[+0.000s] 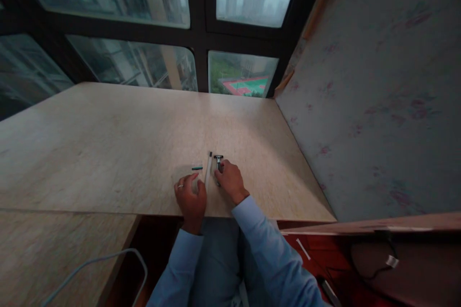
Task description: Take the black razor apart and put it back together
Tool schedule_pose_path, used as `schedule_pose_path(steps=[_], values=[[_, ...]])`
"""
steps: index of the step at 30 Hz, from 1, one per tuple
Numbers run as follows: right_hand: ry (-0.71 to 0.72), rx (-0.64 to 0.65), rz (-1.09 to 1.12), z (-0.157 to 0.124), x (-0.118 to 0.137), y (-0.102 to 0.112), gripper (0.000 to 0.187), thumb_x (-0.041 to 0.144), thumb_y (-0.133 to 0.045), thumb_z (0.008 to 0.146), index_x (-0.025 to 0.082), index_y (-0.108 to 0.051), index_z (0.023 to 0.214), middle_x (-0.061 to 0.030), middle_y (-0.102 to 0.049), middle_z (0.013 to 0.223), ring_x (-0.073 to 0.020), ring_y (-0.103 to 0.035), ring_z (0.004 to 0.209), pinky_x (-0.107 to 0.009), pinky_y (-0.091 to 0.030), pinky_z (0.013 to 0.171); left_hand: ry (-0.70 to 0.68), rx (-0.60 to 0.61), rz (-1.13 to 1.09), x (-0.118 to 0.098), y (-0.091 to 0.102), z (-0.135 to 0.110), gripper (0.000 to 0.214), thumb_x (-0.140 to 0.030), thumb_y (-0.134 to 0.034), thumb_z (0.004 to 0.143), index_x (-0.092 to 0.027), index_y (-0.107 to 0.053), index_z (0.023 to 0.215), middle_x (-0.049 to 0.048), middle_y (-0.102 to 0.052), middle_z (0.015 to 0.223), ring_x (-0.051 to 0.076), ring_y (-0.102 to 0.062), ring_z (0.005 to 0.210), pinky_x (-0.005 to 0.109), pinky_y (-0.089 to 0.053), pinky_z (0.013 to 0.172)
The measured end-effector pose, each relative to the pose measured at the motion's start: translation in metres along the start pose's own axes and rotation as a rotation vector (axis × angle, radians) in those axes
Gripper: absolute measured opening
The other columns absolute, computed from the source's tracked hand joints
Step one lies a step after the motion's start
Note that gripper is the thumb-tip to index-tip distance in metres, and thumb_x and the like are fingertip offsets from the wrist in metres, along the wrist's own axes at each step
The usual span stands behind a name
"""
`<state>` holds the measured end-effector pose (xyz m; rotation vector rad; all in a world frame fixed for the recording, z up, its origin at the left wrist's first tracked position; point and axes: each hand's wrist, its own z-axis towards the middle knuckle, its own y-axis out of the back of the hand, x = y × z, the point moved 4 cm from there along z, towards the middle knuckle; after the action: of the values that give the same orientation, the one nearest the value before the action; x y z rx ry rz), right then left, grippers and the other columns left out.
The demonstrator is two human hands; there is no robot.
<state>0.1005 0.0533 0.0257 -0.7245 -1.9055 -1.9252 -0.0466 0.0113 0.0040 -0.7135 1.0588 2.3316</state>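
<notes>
My right hand [230, 180] is closed around the handle of a razor [218, 158]. The razor's dark, wide head points away from me, and part of its handle is hidden under my fingers. To its left lies a slim white stick [208, 169] with a dark tip at the far end; its kind is too small to tell. My left hand [190, 199], wearing a ring, has its fingers curved and apart. Just beyond those fingertips is a small dark-and-teal strip [197, 168], perhaps with clear plastic around it. I cannot tell whether the fingers touch that plastic.
The pale marble-look ledge [108, 153] runs up to dark-framed windows [201, 38]. A papered wall [374, 105] bounds it on the right. At lower left, a grey cable [104, 256] crosses a lower surface [54, 249]. My legs [219, 259] are under the front edge.
</notes>
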Motion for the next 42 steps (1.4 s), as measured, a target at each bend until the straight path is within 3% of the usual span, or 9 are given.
schedule_pose_path(steps=[7,16,28,38,42], values=[[0.059,-0.023,0.029,0.000,0.001,-0.010,0.026,0.035,-0.055,0.090,0.017,-0.064,0.105,-0.0091,-0.073,0.090,-0.0229,-0.068,0.083,-0.028,-0.043,0.067,-0.009,0.198,0.136,-0.005,0.004,-0.013,0.028,-0.031,-0.057,0.082,-0.015,-0.065,0.105,0.0079,-0.068,0.085,0.026,-0.059,0.086,0.039,-0.041,0.081],[0.203,-0.083,0.343,-0.008,-0.020,-0.016,0.030,0.028,-0.053,0.088,0.017,-0.064,0.114,-0.0052,-0.072,0.088,-0.0183,-0.066,0.079,-0.028,-0.049,0.075,0.017,0.281,0.137,-0.008,0.001,-0.011,0.033,-0.034,-0.058,0.081,-0.017,-0.065,0.108,0.0044,-0.069,0.078,0.025,-0.061,0.081,0.038,-0.038,0.078],[0.352,-0.126,0.385,-0.013,-0.022,-0.014,0.023,0.020,-0.053,0.086,0.016,-0.067,0.104,-0.0086,-0.069,0.098,-0.0193,-0.063,0.088,-0.030,-0.048,0.083,0.007,0.263,0.259,-0.010,-0.004,-0.011,0.029,-0.034,-0.058,0.082,-0.018,-0.070,0.103,0.0047,-0.069,0.074,0.026,-0.061,0.079,0.037,-0.036,0.074],[0.345,-0.129,0.459,-0.012,-0.026,-0.014,0.021,0.020,-0.053,0.086,0.018,-0.068,0.101,-0.0065,-0.070,0.096,-0.0180,-0.064,0.086,-0.030,-0.049,0.082,-0.053,0.257,0.382,-0.014,-0.005,-0.012,0.023,-0.033,-0.053,0.085,-0.020,-0.072,0.088,0.0071,-0.070,0.079,0.027,-0.060,0.080,0.036,-0.033,0.070],[0.352,-0.141,0.476,-0.012,-0.026,-0.014,0.021,0.020,-0.052,0.087,0.017,-0.068,0.101,-0.0067,-0.070,0.095,-0.0177,-0.063,0.084,-0.030,-0.049,0.081,-0.061,0.232,0.371,-0.015,-0.004,-0.012,0.026,-0.035,-0.053,0.086,-0.018,-0.071,0.096,0.0078,-0.069,0.079,0.026,-0.060,0.079,0.036,-0.033,0.071]])
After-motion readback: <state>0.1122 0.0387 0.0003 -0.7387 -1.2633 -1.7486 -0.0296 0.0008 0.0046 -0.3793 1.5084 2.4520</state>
